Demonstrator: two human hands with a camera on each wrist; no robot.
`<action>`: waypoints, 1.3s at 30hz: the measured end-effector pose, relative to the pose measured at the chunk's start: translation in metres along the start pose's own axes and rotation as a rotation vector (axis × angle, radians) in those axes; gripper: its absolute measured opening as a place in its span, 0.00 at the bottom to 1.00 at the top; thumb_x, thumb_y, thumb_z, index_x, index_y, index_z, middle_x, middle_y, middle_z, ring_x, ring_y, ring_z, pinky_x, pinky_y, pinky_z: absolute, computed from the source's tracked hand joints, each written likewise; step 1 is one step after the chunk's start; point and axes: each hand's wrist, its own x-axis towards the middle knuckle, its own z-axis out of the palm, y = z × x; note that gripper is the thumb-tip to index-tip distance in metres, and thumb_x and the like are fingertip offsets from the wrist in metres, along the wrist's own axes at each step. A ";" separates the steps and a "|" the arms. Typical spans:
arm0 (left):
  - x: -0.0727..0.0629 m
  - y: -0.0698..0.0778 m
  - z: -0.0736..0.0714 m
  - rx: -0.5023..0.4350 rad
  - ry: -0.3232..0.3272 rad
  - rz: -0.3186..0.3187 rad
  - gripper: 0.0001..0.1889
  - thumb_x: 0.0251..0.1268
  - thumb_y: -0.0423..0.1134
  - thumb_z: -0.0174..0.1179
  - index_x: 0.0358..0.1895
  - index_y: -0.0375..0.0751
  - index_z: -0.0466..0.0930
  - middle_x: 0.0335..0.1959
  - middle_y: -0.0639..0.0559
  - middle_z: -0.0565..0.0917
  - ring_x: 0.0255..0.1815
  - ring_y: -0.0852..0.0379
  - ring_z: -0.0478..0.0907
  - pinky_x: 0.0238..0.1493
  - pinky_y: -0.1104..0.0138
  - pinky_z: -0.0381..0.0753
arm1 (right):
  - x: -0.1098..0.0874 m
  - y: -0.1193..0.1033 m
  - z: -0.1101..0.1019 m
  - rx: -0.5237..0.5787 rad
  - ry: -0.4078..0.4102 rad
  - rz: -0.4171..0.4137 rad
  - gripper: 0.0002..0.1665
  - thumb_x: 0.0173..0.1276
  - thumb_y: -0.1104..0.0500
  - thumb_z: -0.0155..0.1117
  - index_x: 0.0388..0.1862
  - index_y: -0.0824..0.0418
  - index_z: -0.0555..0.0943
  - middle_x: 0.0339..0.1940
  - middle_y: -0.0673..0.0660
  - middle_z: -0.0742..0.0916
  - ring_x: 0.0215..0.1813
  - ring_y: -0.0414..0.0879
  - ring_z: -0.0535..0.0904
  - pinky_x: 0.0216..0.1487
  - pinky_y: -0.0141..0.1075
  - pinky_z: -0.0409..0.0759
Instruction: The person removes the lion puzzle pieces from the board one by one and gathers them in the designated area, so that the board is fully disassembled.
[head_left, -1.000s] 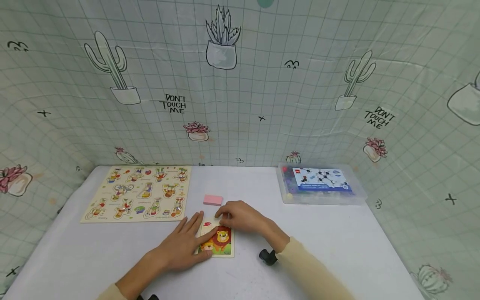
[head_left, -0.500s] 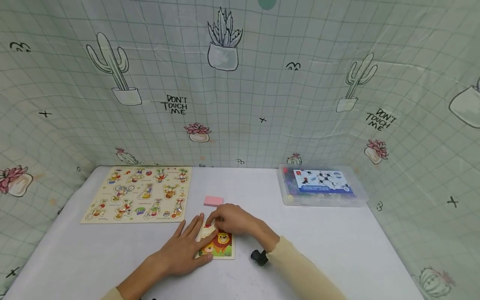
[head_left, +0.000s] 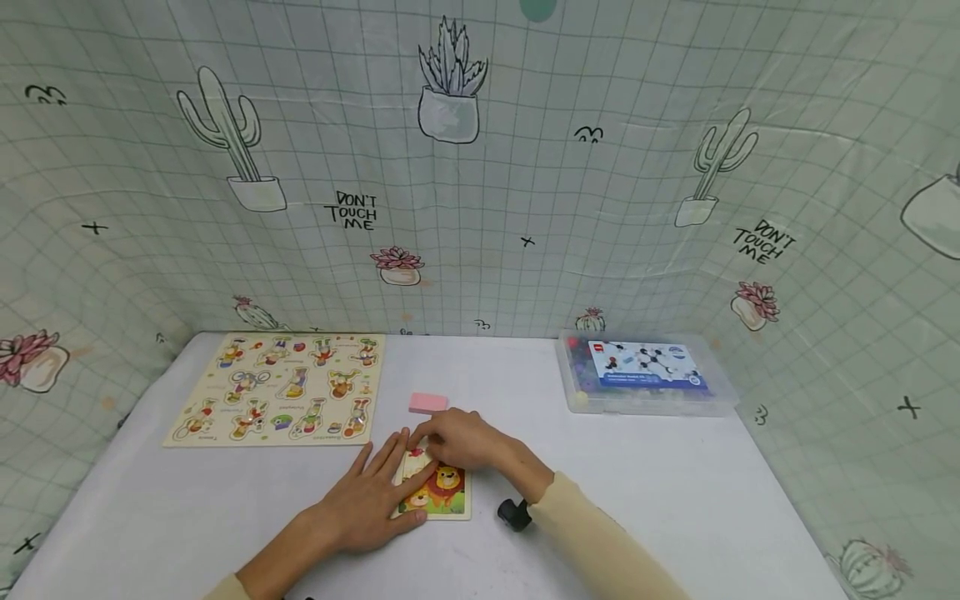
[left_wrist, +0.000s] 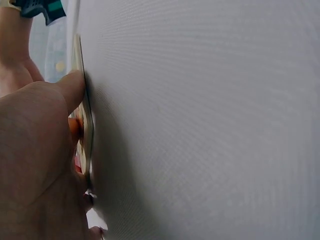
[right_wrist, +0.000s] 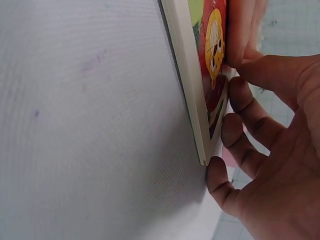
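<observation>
A small lion picture puzzle board [head_left: 448,498] lies flat on the white table. My left hand [head_left: 352,507] rests along its left side with straight, spread fingers, the index finger crossing the picture. In the left wrist view its thumb [left_wrist: 73,90] lies at the board's near edge. My right hand [head_left: 467,442] is bent over the board's upper part, fingertips at the top left near a red printed detail. Seen from the right wrist, the curled fingers [right_wrist: 242,97] rest along the board's edge beside the lion; I cannot tell whether the thumb and index finger pinch anything.
A pink block [head_left: 428,403] lies just beyond the right hand. At the back left is a large cream puzzle board [head_left: 273,392] with animal figures. A clear plastic case [head_left: 647,375] with a blue-and-white label stands back right. A patterned cloth [head_left: 510,183] hangs behind the table.
My right hand has moved left and slightly down, from the board's upper right toward its upper left. The left hand stays in place on the board.
</observation>
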 end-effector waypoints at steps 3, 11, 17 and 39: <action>-0.001 0.000 -0.001 0.004 -0.007 -0.003 0.37 0.73 0.69 0.43 0.80 0.58 0.58 0.83 0.36 0.39 0.83 0.39 0.36 0.76 0.37 0.41 | 0.001 0.000 0.001 -0.005 0.006 0.005 0.16 0.72 0.59 0.60 0.53 0.43 0.87 0.46 0.41 0.86 0.36 0.35 0.76 0.41 0.38 0.75; 0.000 -0.001 0.001 -0.010 -0.001 0.007 0.37 0.73 0.69 0.43 0.79 0.57 0.59 0.82 0.35 0.39 0.83 0.38 0.36 0.75 0.36 0.41 | 0.001 -0.002 0.001 0.000 0.008 0.017 0.16 0.72 0.59 0.59 0.53 0.44 0.87 0.44 0.40 0.86 0.35 0.35 0.75 0.44 0.42 0.74; -0.001 -0.002 0.002 -0.027 0.021 0.021 0.36 0.74 0.68 0.44 0.79 0.56 0.59 0.82 0.33 0.39 0.83 0.37 0.37 0.75 0.35 0.39 | 0.001 -0.004 0.001 -0.037 0.012 0.024 0.17 0.73 0.58 0.59 0.53 0.42 0.88 0.42 0.39 0.86 0.36 0.35 0.75 0.49 0.51 0.75; 0.000 0.001 0.002 0.048 0.009 -0.012 0.37 0.72 0.71 0.42 0.79 0.59 0.59 0.83 0.36 0.41 0.83 0.39 0.38 0.76 0.37 0.41 | 0.005 -0.008 0.005 -0.055 0.026 0.037 0.13 0.73 0.58 0.59 0.48 0.42 0.86 0.47 0.41 0.87 0.36 0.37 0.75 0.55 0.60 0.71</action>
